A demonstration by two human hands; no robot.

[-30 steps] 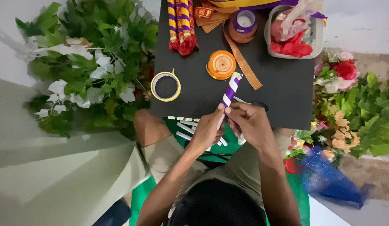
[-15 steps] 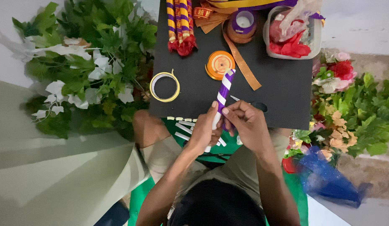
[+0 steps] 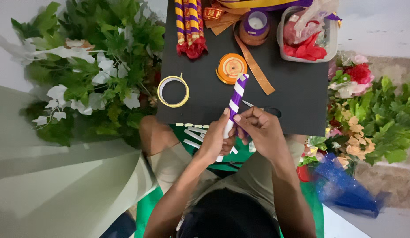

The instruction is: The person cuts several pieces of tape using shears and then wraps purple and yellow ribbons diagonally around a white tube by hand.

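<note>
A: Status on the purple-and-white striped stick (image 3: 234, 100)?
B: Mid-frame, tilted, over the near edge of the black worktop (image 3: 297, 105). Left hand (image 3: 216, 140) closed round its lower part, right hand (image 3: 259, 132) pinching it just beside, fingers curled on the wrap.
A: Risks?
B: My read: the ribbon spiral could slacken or skew if either pinch loosens. The scissors (image 3: 263, 108) lie right behind the right hand, easy to knock.
A: Around it?
B: Orange ribbon spool (image 3: 230, 68) just above the tip, yellow tape ring (image 3: 173, 91) to the left, finished purple-and-yellow sticks (image 3: 189, 26) at top.
A: Containers?
B: Clear plastic tub (image 3: 333, 33) upper right, holding red petals (image 3: 304, 50) and crumpled plastic. Nothing else boxed.
</note>
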